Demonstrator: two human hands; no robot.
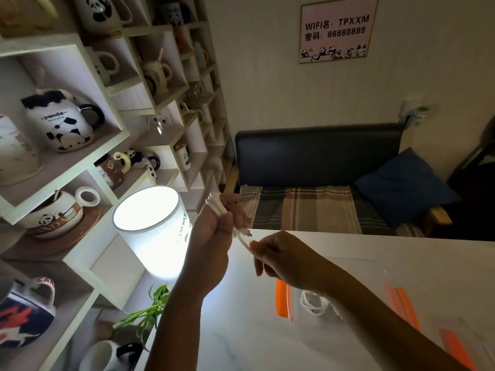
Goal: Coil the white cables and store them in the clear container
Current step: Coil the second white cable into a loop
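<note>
Centre frame: my left hand (pixel 214 223) fisted around the coiled white cable (pixel 218 207), keeping loops together. Just right: my right hand (pixel 278 257) pinching its tail taut. Lower right: clear container (pixel 348 295), one coil (pixel 313 303) inside.

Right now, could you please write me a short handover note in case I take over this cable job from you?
Left hand: grip shut on a folded bundle of white cable, held above the table edge.
Right hand: pinching the loose end of that cable, just below the left hand.
Done: one coiled cable already lies in the clear container with orange clips, on the table under the right forearm.
Left: finish winding the end, then put the bundle in the container.
</note>
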